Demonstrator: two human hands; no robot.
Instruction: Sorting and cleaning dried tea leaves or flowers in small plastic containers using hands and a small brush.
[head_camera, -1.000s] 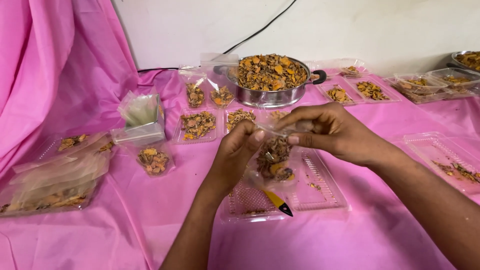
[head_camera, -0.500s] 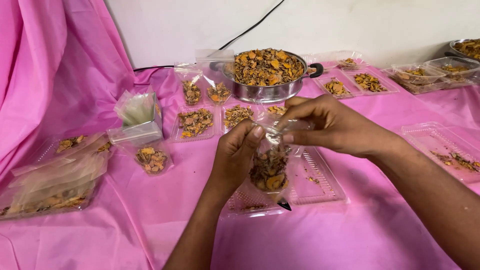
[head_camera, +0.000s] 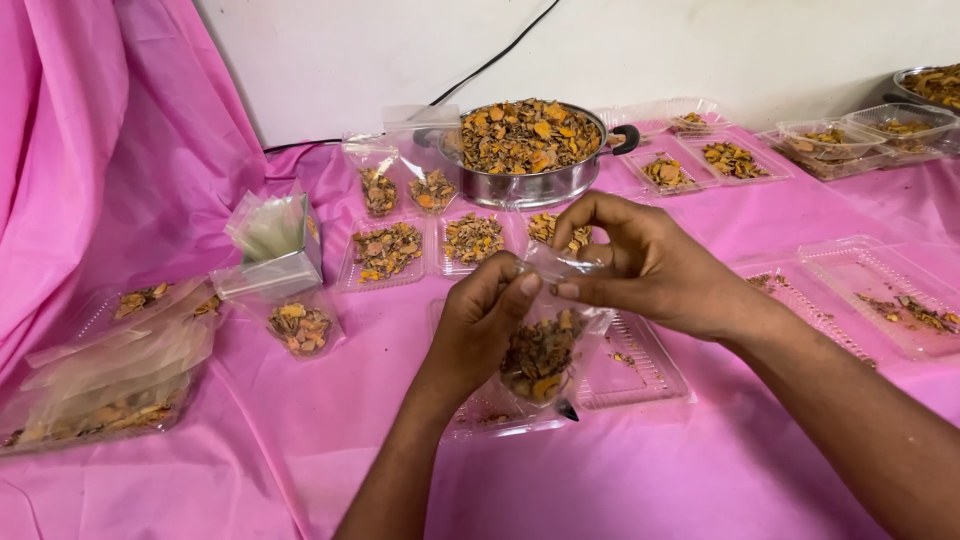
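A small clear plastic bag (head_camera: 540, 352) half full of dried orange-brown slices hangs between my two hands. My left hand (head_camera: 485, 320) pinches the bag's top edge from the left, and my right hand (head_camera: 640, 265) pinches the same edge from the right, thumb and forefinger closed on the plastic. Under the bag lies an open clear hinged tray (head_camera: 630, 375), and a dark tip of a yellow tool (head_camera: 568, 409) pokes out below the bag.
A steel pan (head_camera: 530, 185) heaped with dried slices stands at the back. Filled bags (head_camera: 378, 188) lean by it; filled trays (head_camera: 385, 250) lie in front. A box of empty bags (head_camera: 272, 245) sits left, more trays (head_camera: 880, 290) right, all on pink cloth.
Both hands have kept hold of the bag's top edge and worked along it; the bag hangs a little lower and straighter. The view has shifted slightly right and down.
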